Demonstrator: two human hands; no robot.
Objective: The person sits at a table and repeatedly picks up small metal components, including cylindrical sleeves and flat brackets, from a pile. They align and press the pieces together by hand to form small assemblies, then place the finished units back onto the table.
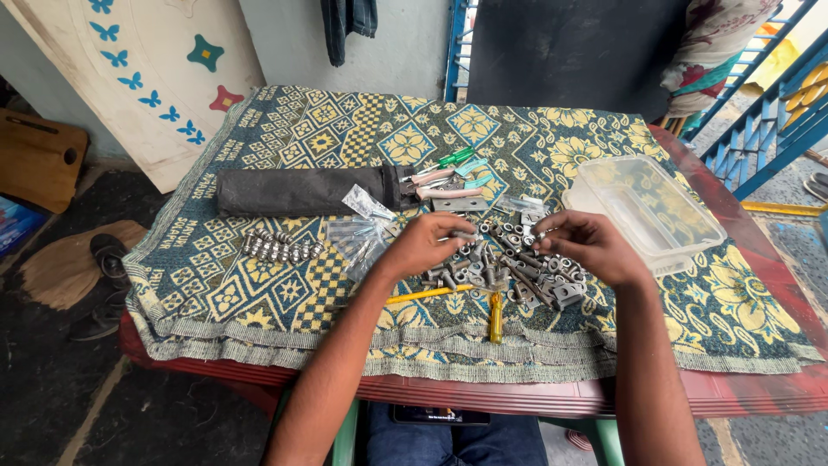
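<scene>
Head view showed the left hand pinching a bolt in narrowed fingers, the right hand pinching a small nut, both above the heap of metal hardware mid-counter. Judged mid-assembly; mating them called for alignment. A finished row of bolts lay toward the left edge, a clear plastic tub toward the right.

A: Main item?
B: Pile of grey metal hardware, bolts, nuts, washers and small brackets, loose and jumbled, flat on the patterned cloth, centre-right of the worktop.
A: Any held?
B: Left hand pinches a small bolt over the pile; right hand pinches a tiny piece, too small to tell.
</scene>
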